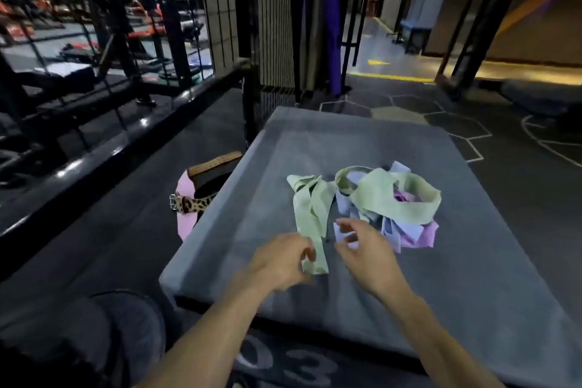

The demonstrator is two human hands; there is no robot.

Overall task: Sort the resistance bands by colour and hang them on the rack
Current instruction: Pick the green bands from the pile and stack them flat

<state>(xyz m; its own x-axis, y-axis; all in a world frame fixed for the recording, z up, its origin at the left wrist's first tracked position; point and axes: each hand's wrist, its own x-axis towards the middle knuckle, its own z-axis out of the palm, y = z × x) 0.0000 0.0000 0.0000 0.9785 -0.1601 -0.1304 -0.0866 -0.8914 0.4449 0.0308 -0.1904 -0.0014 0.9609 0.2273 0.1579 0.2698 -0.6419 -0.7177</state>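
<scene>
A heap of flat resistance bands lies on a grey padded box [456, 261]. A pale green band [311, 208] stretches from the heap's left side toward me. My left hand [280, 261] pinches its near end between thumb and fingers. A wide green loop [396, 201] sits on top of the heap, over lilac-blue bands [406, 230] and a pink-purple band [425, 236]. My right hand [365, 249] pinches the near end of a lilac-blue band [341, 235] at the heap's front. Motion blurs both hands.
Left of the box on the dark floor lie a pink strap, a leopard-print belt [192, 203] and a brown leather belt [214, 164]. A black steel rail [126, 148] and gym racks stand on the left. A wire-mesh panel [271, 25] rises behind the box.
</scene>
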